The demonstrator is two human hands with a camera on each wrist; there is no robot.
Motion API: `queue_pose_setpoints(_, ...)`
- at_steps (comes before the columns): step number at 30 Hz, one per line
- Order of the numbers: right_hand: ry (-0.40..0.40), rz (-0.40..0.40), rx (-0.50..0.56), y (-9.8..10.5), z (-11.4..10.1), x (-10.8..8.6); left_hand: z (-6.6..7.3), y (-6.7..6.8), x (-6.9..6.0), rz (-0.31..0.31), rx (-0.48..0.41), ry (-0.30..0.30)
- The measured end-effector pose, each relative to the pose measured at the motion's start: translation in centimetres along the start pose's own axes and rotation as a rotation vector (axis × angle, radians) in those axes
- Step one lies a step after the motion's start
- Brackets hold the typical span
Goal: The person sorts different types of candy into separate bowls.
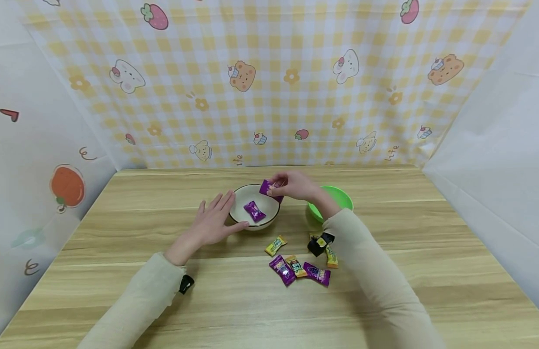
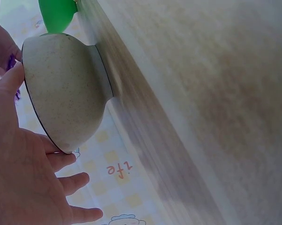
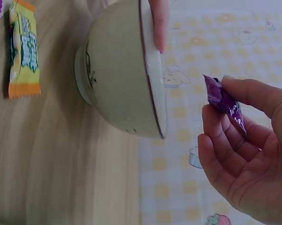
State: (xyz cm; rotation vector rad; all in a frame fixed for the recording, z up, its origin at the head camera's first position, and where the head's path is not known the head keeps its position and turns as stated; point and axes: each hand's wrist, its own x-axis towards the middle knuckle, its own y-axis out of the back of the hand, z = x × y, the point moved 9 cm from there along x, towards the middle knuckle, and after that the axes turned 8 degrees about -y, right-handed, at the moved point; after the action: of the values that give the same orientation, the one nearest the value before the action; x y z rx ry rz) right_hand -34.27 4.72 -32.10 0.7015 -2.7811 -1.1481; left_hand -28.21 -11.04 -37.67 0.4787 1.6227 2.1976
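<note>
A white bowl [image 1: 240, 199] with a dark rim stands on the table, one purple wrapped candy [image 1: 254, 212] lying inside. My left hand [image 1: 214, 224] rests against the bowl's near-left rim, thumb and fingers spread and fairly straight. In the left wrist view, the thumb and a finger touch the rim of the bowl [image 2: 65, 89]. Above the bowl's right rim, my right hand [image 1: 293, 185] pinches another purple wrapped candy [image 1: 266, 187]. The right wrist view shows that candy [image 3: 223, 101] between thumb and fingers, apart from the bowl [image 3: 117, 70].
A green bowl [image 1: 339, 195] stands to the right, partly behind the right forearm. Nearer lie yellow wrapped candies [image 1: 275, 245] and two purple candies [image 1: 282, 270], [image 1: 317, 274]. The right sleeve hides part of this group. A checked cloth [image 1: 269, 111] hangs behind the table.
</note>
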Motion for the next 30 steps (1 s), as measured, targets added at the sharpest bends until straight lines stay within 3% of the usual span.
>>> queue_pose_setpoints(8,0.036,0.032,0.081,-1.1,-0.4,1.1,0.0,0.0,0.0,-0.002,0.004,-0.001)
queue_pose_setpoints(14,0.071,0.050,0.074,-0.7,-0.3,0.6,0.0,0.0,0.0,0.003,0.009,-0.007)
queue_pose_setpoints(25,0.247,0.003,-0.037,0.4,-1.5,-3.2,0.0,0.0,0.0,0.002,0.016,0.003)
queue_pose_setpoints(30,0.262,-0.036,-0.112,0.1,-1.2,-5.3,0.0,0.0,0.0,0.001,0.017,-0.001)
